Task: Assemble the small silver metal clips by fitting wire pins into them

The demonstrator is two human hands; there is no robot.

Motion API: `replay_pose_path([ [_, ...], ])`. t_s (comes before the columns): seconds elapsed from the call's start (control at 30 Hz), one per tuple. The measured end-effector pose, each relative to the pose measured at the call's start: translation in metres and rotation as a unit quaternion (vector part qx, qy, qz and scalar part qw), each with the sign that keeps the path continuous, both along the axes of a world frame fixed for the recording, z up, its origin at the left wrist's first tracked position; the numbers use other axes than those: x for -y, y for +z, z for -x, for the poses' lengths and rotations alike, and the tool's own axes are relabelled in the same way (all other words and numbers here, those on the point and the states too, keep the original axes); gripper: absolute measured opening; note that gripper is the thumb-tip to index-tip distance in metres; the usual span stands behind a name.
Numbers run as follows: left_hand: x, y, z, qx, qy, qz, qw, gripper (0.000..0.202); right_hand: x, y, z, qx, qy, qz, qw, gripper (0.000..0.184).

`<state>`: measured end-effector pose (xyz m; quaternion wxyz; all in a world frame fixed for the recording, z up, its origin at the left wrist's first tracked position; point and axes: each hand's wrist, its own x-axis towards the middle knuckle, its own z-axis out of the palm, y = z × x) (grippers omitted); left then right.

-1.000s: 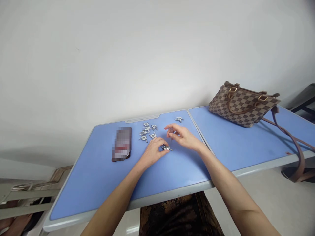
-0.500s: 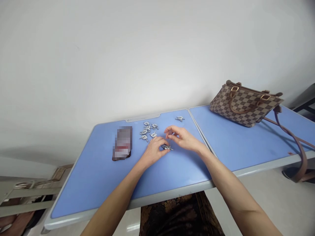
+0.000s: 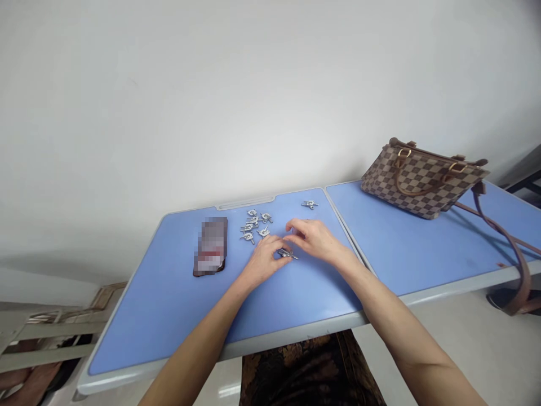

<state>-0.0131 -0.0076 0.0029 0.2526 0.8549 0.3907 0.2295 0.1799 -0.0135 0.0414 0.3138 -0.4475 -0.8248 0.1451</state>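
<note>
Metal piece: the small silver metal piece (image 3: 288, 255) lies on the blue counter (image 3: 169, 316), between the two hands.
Left hand: the left hand (image 3: 264, 260) rests on the counter, and its fingertips pinch the near end of the metal piece.
Right hand: the right hand (image 3: 316, 239) curls over the far end. Its fingers are close together, but it is not clear if they hold anything.
How it handles: the piece looks hard, light and smooth, so it may slip. It is tiny, so a fingertip pinch on its thicker middle seems best.
Nearby: a pile of metal pieces (image 3: 253, 223) sits just behind the hands, and a lone piece (image 3: 309, 204) lies farther back. A handbag (image 3: 422, 177) stands well apart to the right.
Hard to see: the shape of the piece is too small to tell. The dark flat thing (image 3: 210, 246) is blurred.
</note>
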Motion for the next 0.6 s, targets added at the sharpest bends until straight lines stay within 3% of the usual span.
replay_pose_path([
  [0.13,-0.001,-0.001,0.0,0.007,-0.011,0.001,1.0,0.011,0.003,0.007,-0.003,0.011,0.025,-0.005,1.0,0.024],
  [0.3,-0.001,-0.001,0.0,-0.001,-0.005,0.001,1.0,0.01,0.003,0.007,-0.004,-0.078,0.086,0.014,0.993,0.029],
  [0.6,0.0,0.0,-0.001,-0.007,-0.006,0.005,1.0,0.01,-0.004,-0.006,-0.001,-0.049,-0.03,-0.045,0.997,0.014],
])
